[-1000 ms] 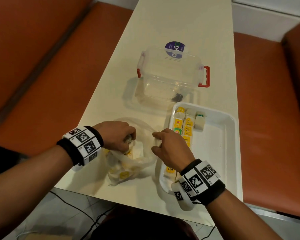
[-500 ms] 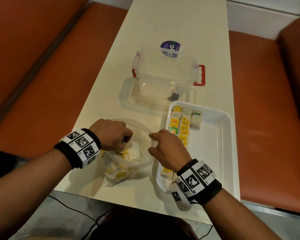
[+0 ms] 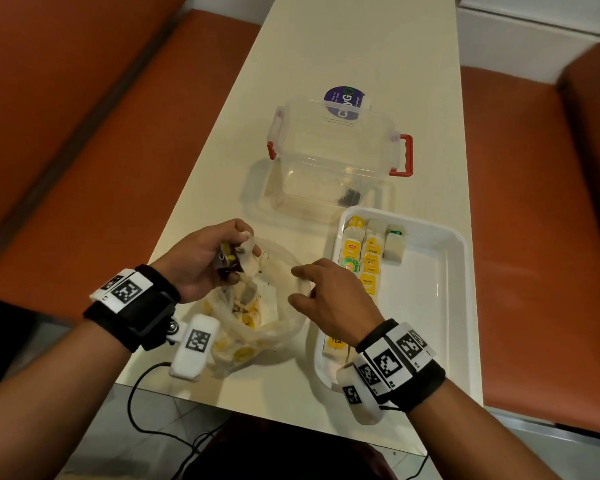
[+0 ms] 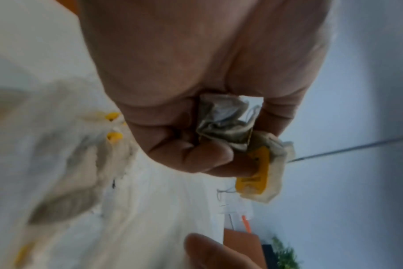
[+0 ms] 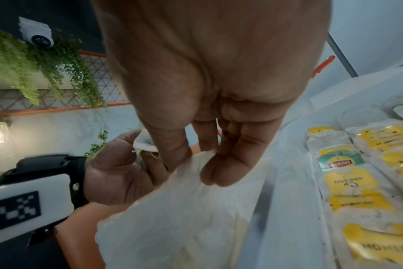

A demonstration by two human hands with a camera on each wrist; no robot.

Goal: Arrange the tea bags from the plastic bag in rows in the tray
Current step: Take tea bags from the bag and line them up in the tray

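Left hand has come up out of the plastic bag since a second ago, fingers curled tight around a crumpled tea bag with a yellow tag. Right hand still pinches the bag's rim, holding it open on the tabletop. So one more bag is out and, I'd guess, headed for the tray, which already has two rows started along its left side. It looks pretty scrunched, probably needs flattening.

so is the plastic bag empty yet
Not empty: through the plastic bag, held open by the right hand, yellow-tagged tea bags still show inside.
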